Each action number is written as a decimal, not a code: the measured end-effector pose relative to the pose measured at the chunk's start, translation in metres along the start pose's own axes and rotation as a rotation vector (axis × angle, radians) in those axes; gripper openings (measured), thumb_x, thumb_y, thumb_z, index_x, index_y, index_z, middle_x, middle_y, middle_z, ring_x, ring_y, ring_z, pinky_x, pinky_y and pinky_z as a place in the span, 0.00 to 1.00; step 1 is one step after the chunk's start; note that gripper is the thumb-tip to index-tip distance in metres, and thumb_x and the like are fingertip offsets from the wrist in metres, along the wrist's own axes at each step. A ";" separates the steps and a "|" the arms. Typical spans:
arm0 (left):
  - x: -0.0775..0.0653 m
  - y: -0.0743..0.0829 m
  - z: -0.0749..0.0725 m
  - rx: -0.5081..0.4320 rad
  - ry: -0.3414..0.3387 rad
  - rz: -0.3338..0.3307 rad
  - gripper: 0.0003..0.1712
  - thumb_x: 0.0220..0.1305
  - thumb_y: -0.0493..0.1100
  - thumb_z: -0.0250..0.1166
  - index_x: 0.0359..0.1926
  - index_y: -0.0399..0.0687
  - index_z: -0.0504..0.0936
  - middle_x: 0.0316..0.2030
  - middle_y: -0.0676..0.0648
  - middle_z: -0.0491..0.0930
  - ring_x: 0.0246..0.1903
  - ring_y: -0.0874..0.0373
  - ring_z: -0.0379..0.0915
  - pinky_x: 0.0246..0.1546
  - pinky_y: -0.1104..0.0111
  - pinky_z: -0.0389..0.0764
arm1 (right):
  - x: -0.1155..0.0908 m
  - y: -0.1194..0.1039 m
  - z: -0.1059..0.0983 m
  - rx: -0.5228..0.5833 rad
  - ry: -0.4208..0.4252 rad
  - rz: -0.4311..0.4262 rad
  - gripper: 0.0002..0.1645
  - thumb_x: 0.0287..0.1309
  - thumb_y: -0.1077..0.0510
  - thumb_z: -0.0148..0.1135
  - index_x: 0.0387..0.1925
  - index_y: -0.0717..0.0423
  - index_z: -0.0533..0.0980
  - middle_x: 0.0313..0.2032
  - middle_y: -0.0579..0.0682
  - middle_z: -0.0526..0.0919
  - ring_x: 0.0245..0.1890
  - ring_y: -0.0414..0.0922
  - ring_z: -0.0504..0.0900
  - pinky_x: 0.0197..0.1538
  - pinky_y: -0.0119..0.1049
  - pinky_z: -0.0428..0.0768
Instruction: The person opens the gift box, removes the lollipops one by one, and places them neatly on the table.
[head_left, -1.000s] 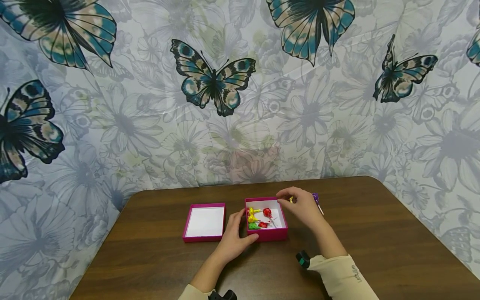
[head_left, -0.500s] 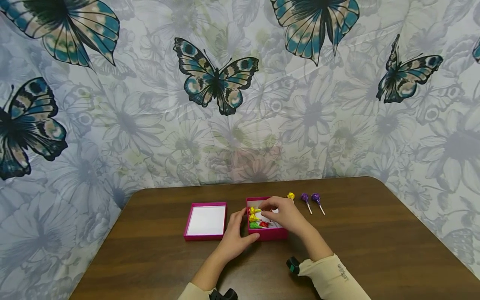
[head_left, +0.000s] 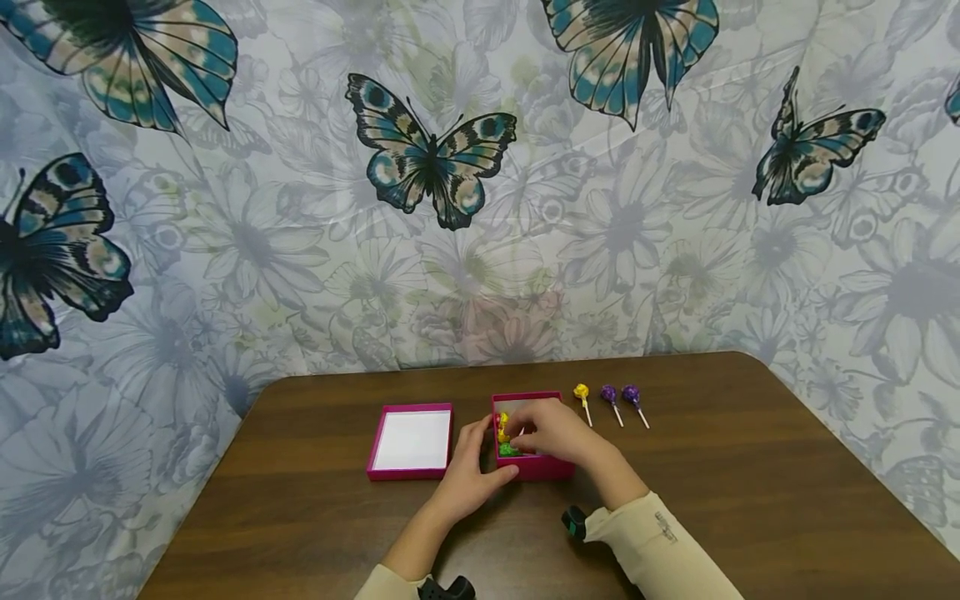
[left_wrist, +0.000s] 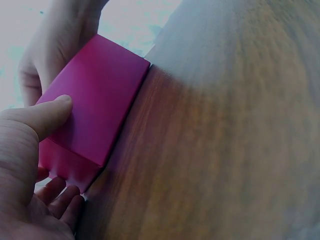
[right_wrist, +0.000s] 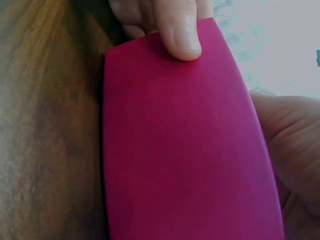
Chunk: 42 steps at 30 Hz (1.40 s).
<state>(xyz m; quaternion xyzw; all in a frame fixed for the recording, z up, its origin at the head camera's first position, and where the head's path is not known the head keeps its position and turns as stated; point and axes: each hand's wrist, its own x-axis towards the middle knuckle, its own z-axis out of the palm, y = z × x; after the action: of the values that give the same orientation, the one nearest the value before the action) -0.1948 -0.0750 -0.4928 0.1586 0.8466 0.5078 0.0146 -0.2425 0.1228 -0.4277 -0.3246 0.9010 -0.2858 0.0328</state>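
Note:
A magenta box (head_left: 536, 469) with a white inside stands uncovered on the table. My left hand (head_left: 467, 481) holds its near left corner; in the left wrist view the thumb (left_wrist: 55, 114) presses the front wall and the fingers lie along the side. Reaching over the rim, my right hand (head_left: 561, 430) has its bent fingers down inside the box among wrapped lollipops. A yellow lollipop (head_left: 502, 421) and a green lollipop (head_left: 507, 450) show left of those fingers. The right fingertips are partly hidden, in the right wrist view behind the box wall (right_wrist: 180, 130), so any hold is unclear.
A matching lid (head_left: 411, 442), white side up, lies left of the box. Behind and right of the box, a yellow lollipop (head_left: 581, 392) and two purple lollipops, one (head_left: 608, 392) beside the other (head_left: 632, 395), lie in a row. A butterfly-print cloth (head_left: 431, 292) hangs behind the table (head_left: 750, 467).
My right hand has moved left and down, from beside the yellow lollipop behind the box into the box. That yellow lollipop now lies free on the table. The left hand stays on the box.

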 end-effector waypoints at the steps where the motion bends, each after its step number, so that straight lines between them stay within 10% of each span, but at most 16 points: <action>1: 0.000 0.000 0.000 0.002 0.000 0.005 0.52 0.60 0.57 0.70 0.77 0.45 0.54 0.69 0.38 0.59 0.70 0.41 0.60 0.70 0.41 0.63 | 0.001 0.000 0.000 -0.006 -0.014 -0.002 0.07 0.58 0.56 0.71 0.39 0.48 0.87 0.37 0.41 0.89 0.40 0.40 0.85 0.47 0.40 0.84; 42: 0.000 -0.001 0.000 0.002 0.010 0.034 0.51 0.61 0.55 0.70 0.77 0.44 0.54 0.68 0.38 0.59 0.69 0.41 0.62 0.69 0.42 0.66 | 0.008 -0.006 0.007 -0.152 -0.085 0.102 0.05 0.55 0.53 0.73 0.35 0.41 0.88 0.34 0.38 0.88 0.35 0.38 0.81 0.43 0.43 0.82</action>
<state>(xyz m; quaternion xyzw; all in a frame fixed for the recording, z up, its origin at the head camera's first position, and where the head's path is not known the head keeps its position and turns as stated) -0.1947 -0.0752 -0.4936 0.1706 0.8443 0.5080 0.0018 -0.2437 0.1109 -0.4291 -0.2915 0.9333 -0.2008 0.0607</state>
